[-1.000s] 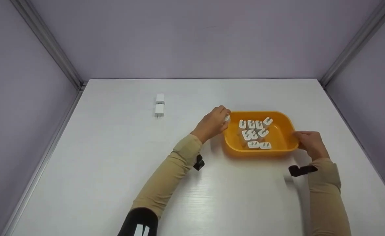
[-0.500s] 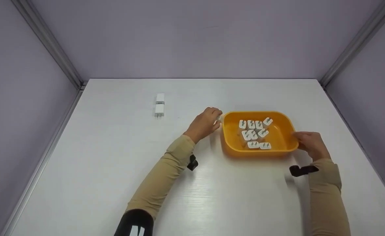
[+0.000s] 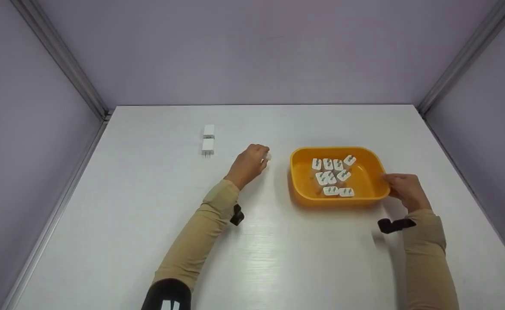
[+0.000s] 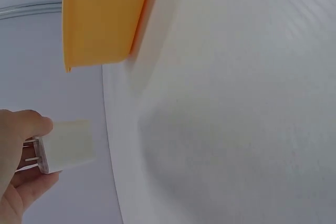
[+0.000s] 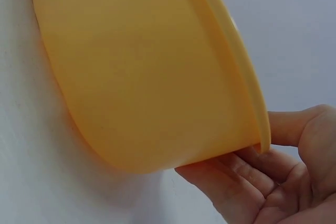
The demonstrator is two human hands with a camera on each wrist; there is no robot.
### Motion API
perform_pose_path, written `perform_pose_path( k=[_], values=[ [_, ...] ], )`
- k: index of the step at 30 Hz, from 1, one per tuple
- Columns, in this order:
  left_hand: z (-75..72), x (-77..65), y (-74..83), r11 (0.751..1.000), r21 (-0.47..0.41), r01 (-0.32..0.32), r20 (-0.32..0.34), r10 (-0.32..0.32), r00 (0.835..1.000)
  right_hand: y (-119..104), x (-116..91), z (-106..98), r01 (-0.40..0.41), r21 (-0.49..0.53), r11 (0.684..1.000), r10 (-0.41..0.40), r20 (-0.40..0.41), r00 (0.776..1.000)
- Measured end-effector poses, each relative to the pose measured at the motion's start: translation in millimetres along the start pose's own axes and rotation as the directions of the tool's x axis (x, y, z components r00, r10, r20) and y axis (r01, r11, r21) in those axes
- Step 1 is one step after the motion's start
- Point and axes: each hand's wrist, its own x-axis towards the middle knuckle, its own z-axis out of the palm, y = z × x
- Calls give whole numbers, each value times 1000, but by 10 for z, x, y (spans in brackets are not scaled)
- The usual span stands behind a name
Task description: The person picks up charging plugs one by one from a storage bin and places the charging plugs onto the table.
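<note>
Held plug: a white, boxy plastic plug adapter with metal prongs (image 4: 68, 148), raised above the worktop between the tray and the loose pair, its prongs turned back towards the palm.
Left of the hands: the left hand (image 3: 247, 165) is nearly closed, thumb and fingers pinching that adapter.
Tray: a deep, orange-yellow plastic tray with rounded corners (image 3: 369, 183), right of the held plug and apart from it.
Right of the hands: the right hand (image 3: 408, 190) grips the tray's right end, thumb at the rim, fingers curled below it.
Tray contents: white plug adapters (image 3: 331, 190) with prongs upward, seemingly nine, though overlap makes the count unsure.
Loose pair: two white adapters (image 3: 207, 145) lying end to end, left of the left hand.
Worktop: white and glossy (image 3: 252, 271).
Sleeves: tan fabric (image 3: 192, 247).
</note>
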Motion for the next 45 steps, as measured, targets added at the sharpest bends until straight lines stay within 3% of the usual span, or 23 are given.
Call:
perform_pose_path(
  k=[6,16,25,31,38,45],
  values=[
    [-6,-124,-165,998,25,55,-41,-54,998,-1,-5,16,11,-4,1000,-11,4,1000],
    [-49,-263,-394,991,45,125,-25,-124,992,-2,-5,1,-11,8,1000,11,2,1000],
    [-100,-431,-590,981,131,146,-39,-142,989,-12,-32,21,-11,14,1000,11,-11,1000],
    [-111,-510,-666,975,148,164,-27,-162,986,-11,-28,25,1,46,999,-1,-9,1000],
    [-151,-560,-725,963,159,216,16,-221,975,-19,-20,16,-39,3,999,39,-13,999],
    [-189,-636,-772,962,143,234,-10,-235,972,-22,-25,15,-56,0,998,56,-13,998]
  ],
)
